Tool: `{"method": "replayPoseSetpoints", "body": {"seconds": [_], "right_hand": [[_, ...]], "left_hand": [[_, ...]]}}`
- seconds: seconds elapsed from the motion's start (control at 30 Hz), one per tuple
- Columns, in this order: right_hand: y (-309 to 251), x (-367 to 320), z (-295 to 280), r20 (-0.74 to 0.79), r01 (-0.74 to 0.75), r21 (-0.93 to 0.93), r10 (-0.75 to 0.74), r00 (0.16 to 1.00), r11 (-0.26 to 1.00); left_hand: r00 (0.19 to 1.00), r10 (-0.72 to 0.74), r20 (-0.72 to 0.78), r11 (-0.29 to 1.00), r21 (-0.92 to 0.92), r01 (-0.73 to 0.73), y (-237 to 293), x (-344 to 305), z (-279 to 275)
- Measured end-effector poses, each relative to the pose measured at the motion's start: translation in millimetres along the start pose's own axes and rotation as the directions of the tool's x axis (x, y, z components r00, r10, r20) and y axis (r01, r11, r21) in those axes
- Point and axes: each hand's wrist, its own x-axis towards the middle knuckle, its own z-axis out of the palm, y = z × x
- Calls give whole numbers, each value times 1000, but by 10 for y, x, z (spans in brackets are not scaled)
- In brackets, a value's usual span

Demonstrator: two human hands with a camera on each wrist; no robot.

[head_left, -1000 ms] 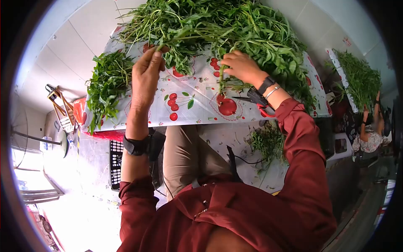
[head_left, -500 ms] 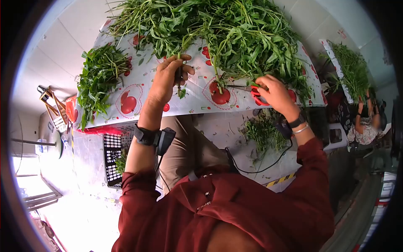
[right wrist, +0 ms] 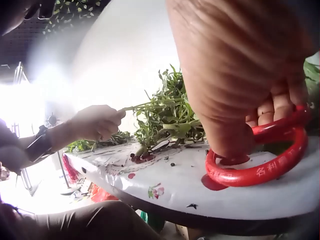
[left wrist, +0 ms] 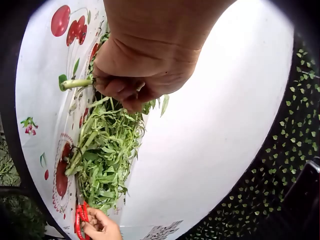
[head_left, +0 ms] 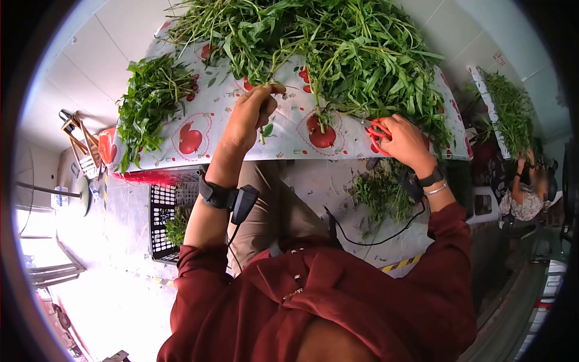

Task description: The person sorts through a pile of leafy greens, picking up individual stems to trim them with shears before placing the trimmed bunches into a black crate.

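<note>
A pale-green, leafy plant stem (left wrist: 77, 83) is above the near middle of the table in the person's left hand (head_left: 248, 117), whose fingers are curled closely round it, its lower end poking out below the fist. The right hand (head_left: 403, 140) has thumb and fingers bent about the looped red handles of a pair of scissors (head_left: 375, 137), the blades pointing left toward stem ends near a printed red fruit; how far apart the blades stand cannot be told. Just beyond both hands, a large, tangled heap of long-leaved green stems (head_left: 368, 60) covers the far part of the white, red-fruit-patterned tablecloth (head_left: 286, 139), and a smaller, dark-green leafy bundle (head_left: 151, 90) lies at the left, overhanging the near edge. Below that edge, a black, slotted plastic basket (head_left: 161, 211) on the floor contains loose green sprigs (head_left: 177, 226), its depth of filling partly hidden. Cut-looking greenery (head_left: 377, 193) lies under the table's right side. Farther right, a white-edged surface (head_left: 487, 111) bears another green heap (head_left: 508, 105) beside a second person (head_left: 526, 202).
</note>
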Motion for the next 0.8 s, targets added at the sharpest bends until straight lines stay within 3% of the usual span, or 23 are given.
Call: {"method": "replayPoseSetpoints", "body": {"seconds": [0.17,0.23,0.27,0.33,0.47,0.57,0.63,0.77,0.8], "right_hand": [[93,-129,-57,-76,1,60,4,997,998],[136,-165,-60,42,-149,170,144,989,974],[154,-179,-46,40,-150,166,145,989,975],[183,-184,-23,39,-166,418,164,986,893],[189,-109,-46,83,-191,489,172,982,851],[139,-78,-121,156,-164,515,97,983,841],[-52,-66,-256,317,-319,779,99,943,541],[-243,38,-361,365,-353,757,92,926,550],[-282,68,-343,334,-299,833,8,942,466]], "left_hand": [[996,77,-55,996,45,-75,6,-63,110],[996,76,-54,994,86,-71,33,-89,146],[996,78,-52,994,82,-74,36,-97,162],[992,110,-53,991,87,-106,38,-107,183],[989,147,-29,980,139,-141,32,-131,191],[989,147,-24,980,141,-142,67,-161,207],[993,115,-26,986,126,-111,96,-181,213],[995,89,-36,991,103,-85,128,-191,248],[995,90,-44,991,100,-85,134,-193,257]]}}
